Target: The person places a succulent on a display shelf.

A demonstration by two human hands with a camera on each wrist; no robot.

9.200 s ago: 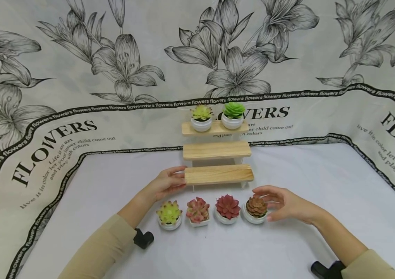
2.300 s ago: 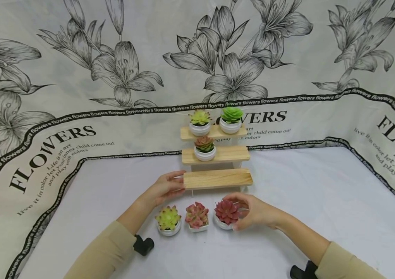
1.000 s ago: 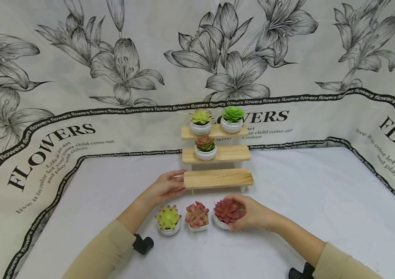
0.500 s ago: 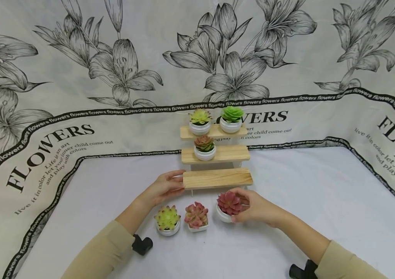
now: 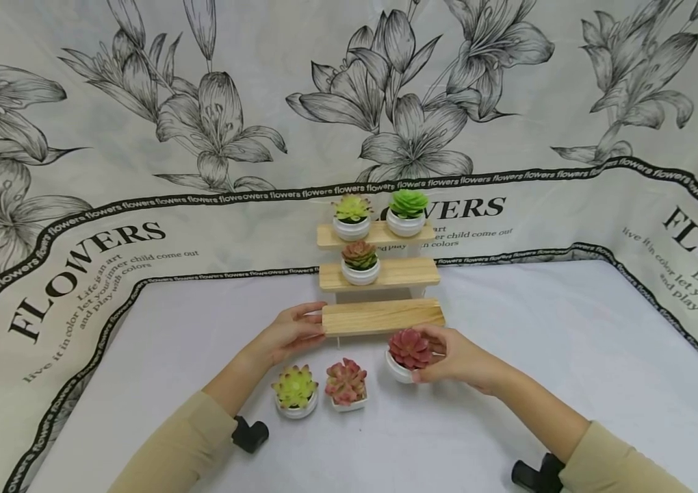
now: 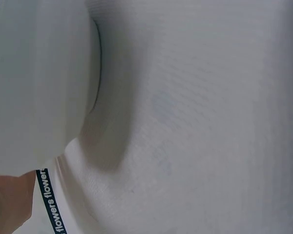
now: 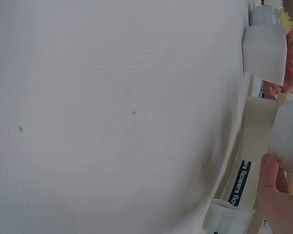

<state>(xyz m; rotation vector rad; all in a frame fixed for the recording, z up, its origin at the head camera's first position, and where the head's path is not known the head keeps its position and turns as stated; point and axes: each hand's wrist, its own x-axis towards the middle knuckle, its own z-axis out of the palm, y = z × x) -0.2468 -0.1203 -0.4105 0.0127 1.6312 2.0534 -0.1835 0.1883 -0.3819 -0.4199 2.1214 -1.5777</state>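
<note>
In the head view my right hand [image 5: 462,359] pinches the white round pot of a dark red artificial succulent [image 5: 409,349], just in front of the lowest shelf. The right wrist view shows the pot [image 7: 289,134] raised off the cloth, thumb against its side. My left hand [image 5: 290,332] grips the left end of the lowest shelf of a three-tier wooden display stand [image 5: 382,317]. A brown-green succulent [image 5: 359,255] sits at the left of the middle shelf. On the top shelf are a yellow-green succulent [image 5: 352,207] and a bright green one [image 5: 408,203].
A yellow-green succulent [image 5: 295,387] and a pink succulent in a square pot [image 5: 345,382] stand side by side on the white cloth before the stand. Floral fabric [image 5: 220,130] hangs behind. A large pale pot [image 6: 34,87] fills the left wrist view's upper left.
The brown-green succulent went from the table row to the middle shelf earlier. Since then my right hand has gripped the dark red succulent, lifted it and moved it towards the stand. The left hand stays put.
</note>
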